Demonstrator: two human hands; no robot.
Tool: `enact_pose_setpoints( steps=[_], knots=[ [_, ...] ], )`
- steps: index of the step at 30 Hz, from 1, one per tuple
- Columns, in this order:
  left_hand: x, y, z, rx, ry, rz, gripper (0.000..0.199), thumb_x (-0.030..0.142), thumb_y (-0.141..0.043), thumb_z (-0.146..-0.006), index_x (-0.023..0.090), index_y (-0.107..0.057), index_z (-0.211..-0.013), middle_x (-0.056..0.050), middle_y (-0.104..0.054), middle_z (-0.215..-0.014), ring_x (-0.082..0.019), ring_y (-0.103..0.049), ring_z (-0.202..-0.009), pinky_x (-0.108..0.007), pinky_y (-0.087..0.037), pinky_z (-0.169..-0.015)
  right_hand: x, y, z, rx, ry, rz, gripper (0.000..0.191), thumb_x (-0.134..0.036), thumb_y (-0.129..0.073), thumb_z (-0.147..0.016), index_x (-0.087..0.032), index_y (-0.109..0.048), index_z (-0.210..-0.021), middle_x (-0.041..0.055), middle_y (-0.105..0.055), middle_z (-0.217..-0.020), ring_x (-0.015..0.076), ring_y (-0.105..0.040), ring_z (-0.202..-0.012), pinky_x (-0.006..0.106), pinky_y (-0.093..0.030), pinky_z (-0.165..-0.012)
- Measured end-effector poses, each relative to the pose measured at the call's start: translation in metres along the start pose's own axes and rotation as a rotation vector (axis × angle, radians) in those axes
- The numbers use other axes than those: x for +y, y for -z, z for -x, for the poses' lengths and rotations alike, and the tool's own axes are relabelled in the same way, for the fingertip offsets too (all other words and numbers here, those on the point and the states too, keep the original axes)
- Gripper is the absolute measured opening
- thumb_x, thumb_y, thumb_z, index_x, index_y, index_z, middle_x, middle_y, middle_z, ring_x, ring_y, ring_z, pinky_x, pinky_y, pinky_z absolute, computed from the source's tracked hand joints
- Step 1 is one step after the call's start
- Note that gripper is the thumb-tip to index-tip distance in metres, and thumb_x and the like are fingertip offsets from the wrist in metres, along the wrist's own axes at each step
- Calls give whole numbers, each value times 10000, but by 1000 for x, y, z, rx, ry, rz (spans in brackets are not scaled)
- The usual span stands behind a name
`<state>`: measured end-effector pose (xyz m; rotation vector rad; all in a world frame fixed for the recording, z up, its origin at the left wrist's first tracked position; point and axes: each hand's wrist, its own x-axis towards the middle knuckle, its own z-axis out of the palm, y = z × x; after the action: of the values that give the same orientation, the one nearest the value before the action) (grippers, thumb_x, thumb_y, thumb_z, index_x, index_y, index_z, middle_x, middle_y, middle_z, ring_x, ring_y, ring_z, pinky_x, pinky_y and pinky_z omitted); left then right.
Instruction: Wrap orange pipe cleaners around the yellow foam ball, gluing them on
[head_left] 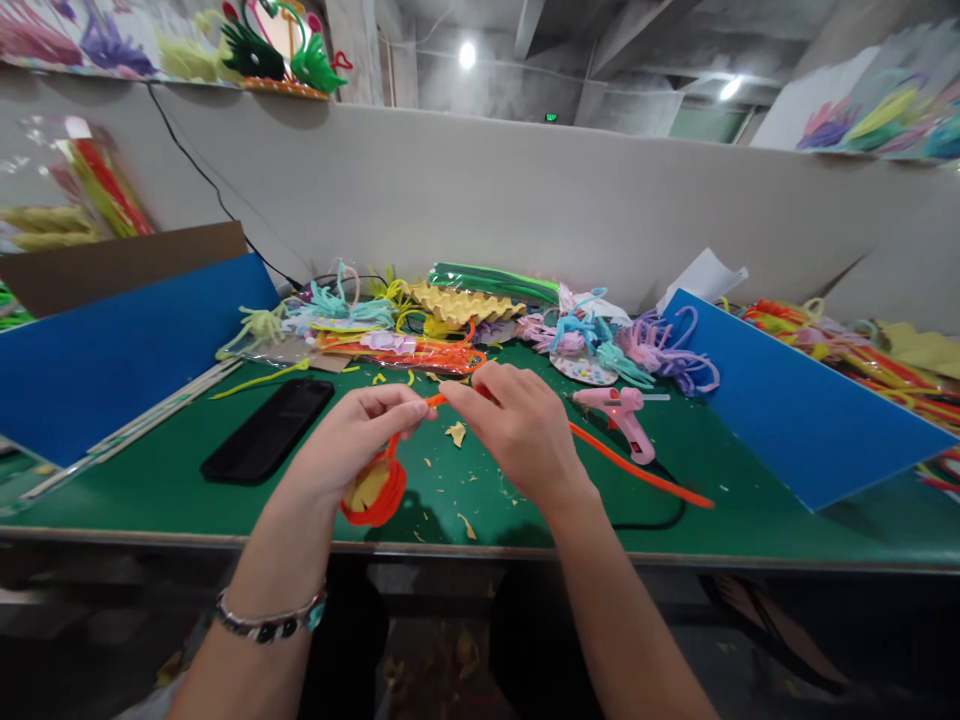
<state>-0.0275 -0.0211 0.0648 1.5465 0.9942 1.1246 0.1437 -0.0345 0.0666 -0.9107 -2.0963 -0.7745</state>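
Note:
An orange pipe cleaner [637, 468] stretches between my hands, its free end sticking out to the right past my right wrist. My left hand [367, 430] pinches it between thumb and fingertips. Close beside, my right hand [517, 425] is closed on the same strand, its fingertips partly hidden behind the knuckles. Below my left hand hangs a round piece wrapped in orange pipe cleaner [386, 500] with a yellowish cardboard middle, joined to the strand. A pink glue gun [622, 415] with a lit red light lies right of my right hand.
A black phone [268, 430] lies at left on the green table [172, 515]. Blue boards stand at left [135, 350] and right [810, 410]. Along the back are bundles of orange pipe cleaners [420, 352], a yellow egg-carton strip [465, 303] and purple pipe-cleaner pieces [664, 350]. Yellow scraps [456, 433] are scattered about.

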Motion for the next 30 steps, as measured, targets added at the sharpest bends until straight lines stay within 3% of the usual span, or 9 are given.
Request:
enact_pose_setpoints(
  steps=[7,14,19,23,27,30],
  knots=[
    [4,0,3,-35,-18,-71,225,326,-625,-630,165,-573,-481,33,-534,-489,-74,-443,-483,-183,-350,-476,-8,2,-5,-36,59,40,266,-128,-389,-905,-158,-632,-801,37,-574,-721,142,-462,-667,246,-336,-600],
    [5,4,7,-45,-221,-360,239,335,-567,-754,177,-646,-594,13,-646,-589,-112,-533,-557,-228,-378,-541,-7,6,-5,-78,23,-71,257,-200,-439,-902,-176,-617,-718,6,-526,-616,136,-405,-607,254,-280,-555],
    [4,1,10,73,-598,-748,173,247,-537,-819,216,-678,-724,46,-674,-618,-91,-506,-509,-303,-301,-645,-8,10,-6,-229,-189,-428,248,-205,-428,-866,-165,-533,-645,-14,-510,-613,106,-417,-618,232,-293,-596],
    [3,-3,12,196,-815,-981,199,224,-505,-860,238,-675,-757,34,-706,-668,-108,-554,-569,-324,-257,-641,-10,9,-7,-311,-527,-842,257,-185,-428,-786,-184,-358,-540,-64,-326,-516,68,-309,-505,215,-221,-495],
    [0,-7,13,276,-825,-1143,203,271,-493,-861,291,-678,-780,35,-719,-669,-138,-569,-589,-336,-249,-625,-9,1,-6,-374,-777,-1175,277,-239,-415,-765,-201,-279,-527,-77,-228,-507,58,-210,-462,214,-158,-441],
    [-1,-9,11,274,-749,-1127,230,284,-472,-856,282,-680,-758,18,-718,-673,-151,-570,-605,-337,-265,-633,-8,-3,-5,-379,-801,-1208,289,-250,-412,-780,-203,-271,-532,-77,-221,-513,60,-202,-461,213,-165,-437]
  ],
)
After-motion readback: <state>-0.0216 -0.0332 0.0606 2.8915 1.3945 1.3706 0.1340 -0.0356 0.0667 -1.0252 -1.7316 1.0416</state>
